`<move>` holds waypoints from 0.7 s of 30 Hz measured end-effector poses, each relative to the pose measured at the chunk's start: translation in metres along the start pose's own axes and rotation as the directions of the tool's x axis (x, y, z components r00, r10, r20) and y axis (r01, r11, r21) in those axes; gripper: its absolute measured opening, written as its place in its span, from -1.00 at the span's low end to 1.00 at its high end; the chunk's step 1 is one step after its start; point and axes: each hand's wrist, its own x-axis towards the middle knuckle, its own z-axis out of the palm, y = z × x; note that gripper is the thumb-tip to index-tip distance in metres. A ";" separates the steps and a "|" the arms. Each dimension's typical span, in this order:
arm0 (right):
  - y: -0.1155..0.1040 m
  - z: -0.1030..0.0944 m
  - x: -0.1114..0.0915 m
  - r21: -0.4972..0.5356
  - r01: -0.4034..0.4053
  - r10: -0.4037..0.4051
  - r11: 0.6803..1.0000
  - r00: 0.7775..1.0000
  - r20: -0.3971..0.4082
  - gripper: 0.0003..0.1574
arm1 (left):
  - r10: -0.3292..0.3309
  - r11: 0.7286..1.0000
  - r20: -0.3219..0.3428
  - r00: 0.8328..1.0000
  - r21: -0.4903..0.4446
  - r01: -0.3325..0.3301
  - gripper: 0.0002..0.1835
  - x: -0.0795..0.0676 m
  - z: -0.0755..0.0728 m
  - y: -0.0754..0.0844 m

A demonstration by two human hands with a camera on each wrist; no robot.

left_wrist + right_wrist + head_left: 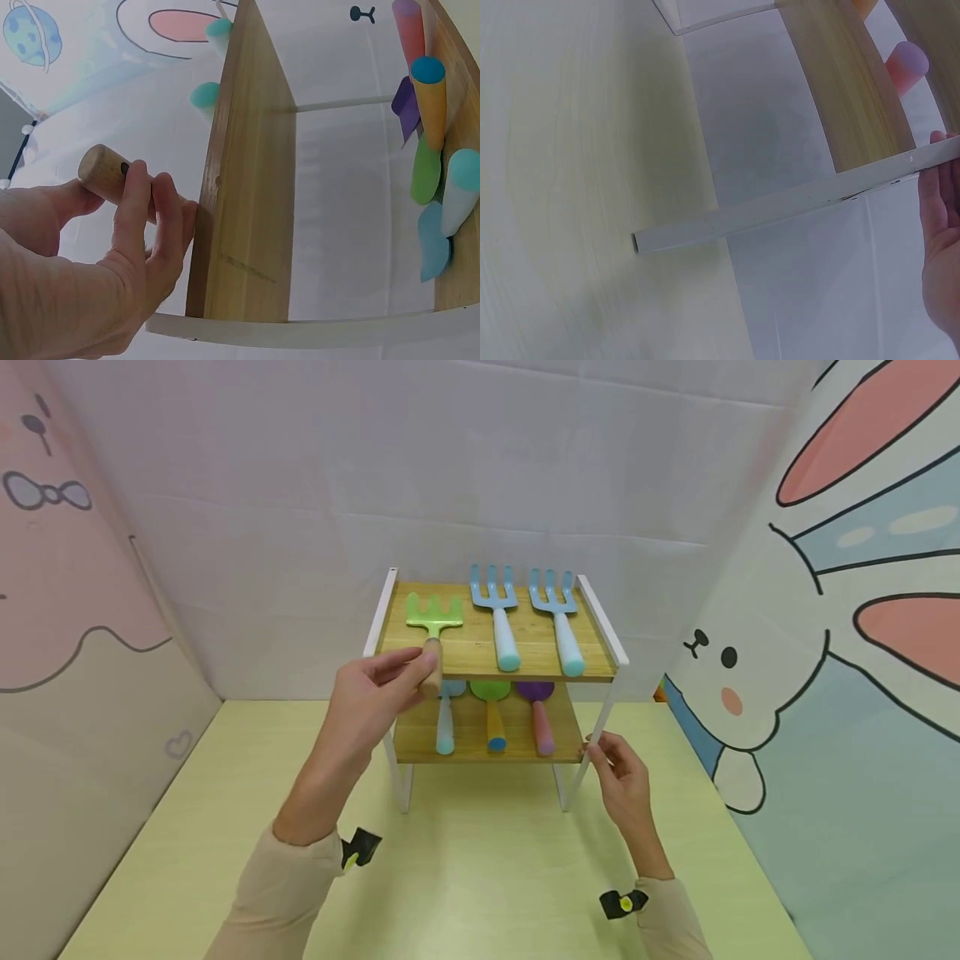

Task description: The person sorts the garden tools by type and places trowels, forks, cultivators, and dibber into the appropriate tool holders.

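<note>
A: Status of the green rake (pixel 433 618)?

B: The left hand (pixel 367 697) is gripping its wooden handle; the head is already lying on the top shelf (pixel 480 652) beside two blue forks. Release pending, I judge.

A: Right hand (pixel 618 772)?

B: Fingertips are touching the rack's leg (pixel 596 735).

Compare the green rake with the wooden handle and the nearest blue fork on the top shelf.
The green metal rake with a wooden handle has short bent tines; the blue three-tined fork with a pale blue handle has long straight ones. The left hand grips the rake's handle, which overhangs the front edge; nothing touches the fork. Both lie on the wooden top shelf, tines pointing toward the wall.
</note>
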 end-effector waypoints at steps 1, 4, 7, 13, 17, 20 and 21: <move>0.000 0.000 0.000 0.000 -0.001 0.001 1.000 1.000 -0.001 -0.83 | 0.000 1.000 -0.002 1.000 0.000 0.000 -0.38 0.001 0.001 0.001; 0.000 -0.001 0.000 -0.002 -0.006 0.006 1.000 1.000 -0.004 -0.83 | -0.003 1.000 -0.012 1.000 0.004 0.003 -0.38 0.006 0.002 0.003; 0.001 -0.001 0.000 -0.011 -0.013 0.013 1.000 1.000 -0.006 -0.82 | -0.001 1.000 -0.020 1.000 0.013 0.002 -0.39 0.009 0.003 0.005; 0.000 0.000 0.000 -0.020 -0.012 0.012 1.000 1.000 -0.007 -0.82 | 0.023 0.999 -0.046 0.999 0.043 -0.021 -0.39 0.012 0.006 0.008; 0.000 0.000 0.000 0.005 -0.005 0.005 1.000 1.000 -0.003 -0.81 | 0.055 0.994 -0.059 0.997 0.094 -0.049 -0.40 0.013 0.009 0.009; 0.000 0.000 0.000 0.005 -0.001 0.001 1.000 1.000 -0.003 -0.80 | 0.104 0.988 -0.064 0.993 0.125 -0.096 -0.44 0.015 0.011 0.006; 0.001 0.000 0.000 0.005 -0.001 0.001 1.000 1.000 -0.004 -0.80 | 0.122 0.984 -0.068 0.990 0.138 -0.112 -0.45 0.016 0.012 0.005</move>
